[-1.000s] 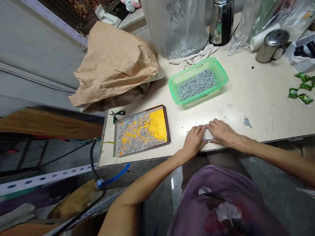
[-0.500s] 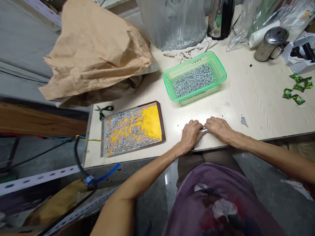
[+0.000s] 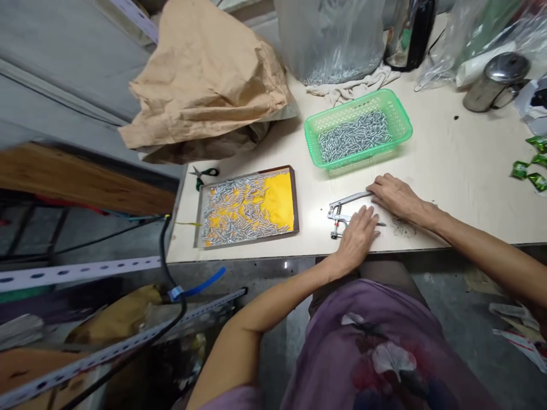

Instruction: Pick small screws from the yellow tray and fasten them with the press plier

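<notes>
A pair of metal pliers, with a spring between its spread handles and a C-shaped jaw, lies near the table's front edge. My left hand is over the lower handle with its fingers across it, and the handle's tip sticks out beyond them. The end of the upper handle is in the fingers of my right hand, which sits further back and to the right. Part of the lower handle is hidden under my left hand.
Left of the pliers is a shallow tray of small metal pins on yellow. A green basket of similar pieces stands behind. Scissors, a brown paper bag, a metal jug and green wrapped sweets are around.
The pliers' handles, close together under my hands before, are now spread apart. My right hand has moved back with the upper handle. The view has shifted, moving the table things rightward in the picture.
</notes>
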{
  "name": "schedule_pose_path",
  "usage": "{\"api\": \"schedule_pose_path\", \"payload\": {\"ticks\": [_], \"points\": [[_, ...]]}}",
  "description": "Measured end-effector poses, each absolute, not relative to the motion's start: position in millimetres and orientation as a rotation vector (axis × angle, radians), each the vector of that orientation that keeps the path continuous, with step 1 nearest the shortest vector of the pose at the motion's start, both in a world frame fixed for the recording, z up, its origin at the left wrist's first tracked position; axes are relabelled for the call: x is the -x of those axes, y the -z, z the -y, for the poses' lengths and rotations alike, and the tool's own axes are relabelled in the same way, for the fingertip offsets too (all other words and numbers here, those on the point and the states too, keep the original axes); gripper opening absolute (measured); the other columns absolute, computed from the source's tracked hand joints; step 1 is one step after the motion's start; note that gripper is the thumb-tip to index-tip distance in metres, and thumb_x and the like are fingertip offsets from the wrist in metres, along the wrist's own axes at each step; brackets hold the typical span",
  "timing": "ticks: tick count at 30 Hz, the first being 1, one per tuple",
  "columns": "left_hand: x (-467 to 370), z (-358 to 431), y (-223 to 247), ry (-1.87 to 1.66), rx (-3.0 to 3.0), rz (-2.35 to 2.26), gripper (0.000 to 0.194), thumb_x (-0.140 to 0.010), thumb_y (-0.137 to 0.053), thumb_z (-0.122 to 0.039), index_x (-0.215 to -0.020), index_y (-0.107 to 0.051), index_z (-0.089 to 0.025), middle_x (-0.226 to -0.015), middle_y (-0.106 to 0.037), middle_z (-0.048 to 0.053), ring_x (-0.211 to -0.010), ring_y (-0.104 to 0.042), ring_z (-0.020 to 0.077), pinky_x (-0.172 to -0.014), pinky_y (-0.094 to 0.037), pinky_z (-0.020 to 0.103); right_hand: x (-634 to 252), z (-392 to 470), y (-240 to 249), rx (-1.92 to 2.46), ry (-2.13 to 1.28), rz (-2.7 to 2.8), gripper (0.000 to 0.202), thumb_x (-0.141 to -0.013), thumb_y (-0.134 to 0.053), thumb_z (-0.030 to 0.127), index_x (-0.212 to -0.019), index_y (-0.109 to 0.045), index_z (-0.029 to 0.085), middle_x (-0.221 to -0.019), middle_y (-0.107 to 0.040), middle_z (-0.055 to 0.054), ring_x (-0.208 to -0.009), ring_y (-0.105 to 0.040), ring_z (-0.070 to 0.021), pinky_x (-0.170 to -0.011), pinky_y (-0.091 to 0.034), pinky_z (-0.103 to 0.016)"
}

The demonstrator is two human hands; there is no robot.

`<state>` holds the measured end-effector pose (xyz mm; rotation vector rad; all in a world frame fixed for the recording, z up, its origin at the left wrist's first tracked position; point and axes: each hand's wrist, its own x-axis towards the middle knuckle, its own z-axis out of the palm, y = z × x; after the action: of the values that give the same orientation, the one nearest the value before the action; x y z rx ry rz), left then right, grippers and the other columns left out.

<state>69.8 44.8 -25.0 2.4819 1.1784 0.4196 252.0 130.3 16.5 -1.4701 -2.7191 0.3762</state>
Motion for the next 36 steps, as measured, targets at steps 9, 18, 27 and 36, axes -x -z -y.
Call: {"api": "schedule_pose_path", "payload": {"ticks": [9,18,27,36], "points": [[-80,-36,19,-0.434,-2.44,-1.123,0.033,-0.099,-0.042,-0.031,-0.115,-0.061,-0.011,-0.12,-0.065,0.017,-0.122,-0.056,0.0304,-0.106,-0.043,0.05,-192,-135,-30,1.093,-0.342,2.926,0.025,-0.091,-0.05,0.02,-0.106,-0.07,0.021,-0.114,-0.063,-0.013,-0.101,-0.049,-0.0279,-0.074,-0.036,-0.037],[44,-19,-17,-0.604,-2.454,-1.551,0.026,-0.098,-0.043,-0.024,-0.1,-0.068,-0.018,-0.096,-0.07,0.008,-0.091,-0.061,0.019,-0.088,-0.051,0.038,-156,-99,-6,0.707,-0.385,2.975,0.027,-0.089,-0.043,0.007,-0.09,-0.067,0.019,-0.096,-0.066,-0.01,-0.09,-0.058,-0.0218,-0.077,-0.043,-0.037],[124,-97,-14,-0.103,-2.041,-2.423,0.021,-0.089,-0.055,-0.029,-0.084,-0.07,-0.016,-0.092,-0.064,0.013,-0.096,-0.055,0.0273,-0.082,-0.046,0.038,-173,-129,-50,1.132,-0.408,2.117,0.025,-0.097,-0.04,0.031,-0.107,-0.061,0.021,-0.093,-0.069,-0.006,-0.076,-0.063,-0.0176,-0.072,-0.05,-0.032],[125,-107,-23,0.091,-1.932,-2.424,0.021,-0.085,-0.05,-0.021,-0.078,-0.069,-0.015,-0.092,-0.066,0.015,-0.097,-0.057,0.0302,-0.077,-0.045,0.037,-203,-189,-74,1.316,-0.286,2.188,0.032,-0.094,-0.046,0.028,-0.118,-0.065,0.017,-0.122,-0.063,-0.014,-0.097,-0.063,-0.0231,-0.078,-0.051,-0.038]]}}
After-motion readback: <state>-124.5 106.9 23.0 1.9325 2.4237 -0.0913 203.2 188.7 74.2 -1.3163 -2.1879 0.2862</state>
